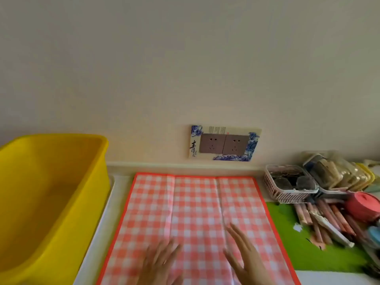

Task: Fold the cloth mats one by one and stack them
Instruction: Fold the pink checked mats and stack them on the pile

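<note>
An orange-and-white checked cloth mat (195, 202) with an orange border lies spread flat on the table, with two lengthwise creases running through it. My left hand (162, 264) rests flat on the mat near its front middle, fingers straight and spread. My right hand (244, 258) lies flat on the mat just to the right of it, fingers straight and pointing away from me. Neither hand grips the cloth.
A large yellow plastic tub (51, 192) stands at the left. A green mat (304, 243) shows to the right, and beyond it a white basket (287, 190), clear food boxes (337, 173), several pink sticks (324, 221) and a red lid. A double wall socket (225, 146) sits above the table's back edge.
</note>
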### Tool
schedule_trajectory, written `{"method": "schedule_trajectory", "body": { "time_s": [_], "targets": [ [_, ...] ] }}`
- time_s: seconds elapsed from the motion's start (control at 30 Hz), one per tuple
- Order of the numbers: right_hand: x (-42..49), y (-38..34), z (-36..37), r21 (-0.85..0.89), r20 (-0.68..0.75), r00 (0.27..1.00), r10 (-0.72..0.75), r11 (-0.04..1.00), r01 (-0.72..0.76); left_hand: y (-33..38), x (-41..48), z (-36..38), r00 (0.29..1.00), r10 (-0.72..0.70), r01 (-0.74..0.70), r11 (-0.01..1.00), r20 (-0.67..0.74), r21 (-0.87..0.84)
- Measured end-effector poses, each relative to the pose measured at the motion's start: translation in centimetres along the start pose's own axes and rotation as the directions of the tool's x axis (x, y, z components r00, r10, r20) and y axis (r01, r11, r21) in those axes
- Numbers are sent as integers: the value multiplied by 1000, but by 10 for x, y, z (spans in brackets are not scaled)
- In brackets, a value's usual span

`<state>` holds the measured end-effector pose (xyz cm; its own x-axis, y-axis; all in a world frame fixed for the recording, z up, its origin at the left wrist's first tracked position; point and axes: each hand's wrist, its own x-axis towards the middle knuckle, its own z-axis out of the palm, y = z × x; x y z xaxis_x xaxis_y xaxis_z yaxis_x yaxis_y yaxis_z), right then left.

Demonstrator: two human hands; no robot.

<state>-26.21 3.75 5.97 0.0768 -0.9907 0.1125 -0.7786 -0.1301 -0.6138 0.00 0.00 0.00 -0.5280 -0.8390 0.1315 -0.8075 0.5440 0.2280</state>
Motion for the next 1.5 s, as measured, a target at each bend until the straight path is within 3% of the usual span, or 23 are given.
{"method": "schedule_trajectory", "body": {
  "time_s": [0.1,0.23,0.4,0.5,0.8,1.07,1.37,1.5],
  "targets": [
    [-7,25,34,-198,52,991,-127,971,134,-3,3,11,1000,-13,13,1000,25,-15],
    [-19,37,55,-327,154,977,-147,926,191,-3,-8,27,999,4,-9,994,44,108],
    [-25,26,52,-440,189,979,-77,884,155,10,-11,11,979,-127,102,983,162,150],
    [-28,30,48,-376,154,979,-134,908,183,15,-15,5,993,-113,109,991,47,83],
    [-68,26,42,-327,249,949,-196,905,273,36,-62,-17,971,101,-111,993,215,32],
    [-130,11,36,-230,314,921,-228,924,307,49,-108,-17,951,109,-116,993,288,8],
    [-162,3,32,-266,339,913,-229,907,326,53,-128,-21,947,107,-98,994,303,-46],
    [-161,0,30,-224,332,918,-215,928,298,53,-130,-26,961,101,-56,983,258,-177]
  ]
}}
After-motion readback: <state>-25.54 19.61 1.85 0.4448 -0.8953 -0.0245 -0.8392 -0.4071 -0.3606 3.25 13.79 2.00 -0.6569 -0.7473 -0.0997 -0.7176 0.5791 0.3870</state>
